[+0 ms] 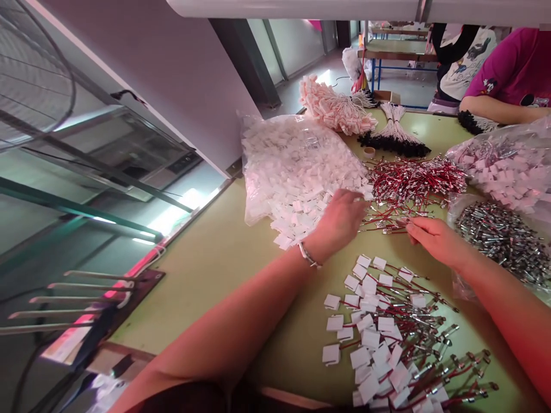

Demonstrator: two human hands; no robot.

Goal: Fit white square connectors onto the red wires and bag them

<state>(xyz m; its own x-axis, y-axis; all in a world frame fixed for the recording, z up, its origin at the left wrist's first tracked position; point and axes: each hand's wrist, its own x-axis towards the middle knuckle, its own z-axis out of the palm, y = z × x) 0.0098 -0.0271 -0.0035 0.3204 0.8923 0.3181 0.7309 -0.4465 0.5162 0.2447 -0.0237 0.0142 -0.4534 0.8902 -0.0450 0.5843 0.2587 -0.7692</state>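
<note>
My left hand [340, 223], with a bracelet at the wrist, is at the edge between a heap of white plastic housings [297, 218] and loose red wires [387, 215]. Its fingers are curled inward, and whatever lies between the tips is hidden. My right hand [433, 238] pinches the end of a short red wire with a metal tip between thumb and finger, just over the strewn wires. Closer to me, many assembled pieces [383, 332] lie in a loose pile: white housings on red wires with shiny metal-ended parts.
A clear bag [275, 143] spills the housings. Behind stand a red wire heap [417, 178], black-tipped wire bundles [396, 137] and pinkish-white bundles [331, 106]. Right are a bag of small metal parts [503, 241] and another bag [508, 166]. A person [512, 74] sits opposite. A pronged rack [94, 304] is left.
</note>
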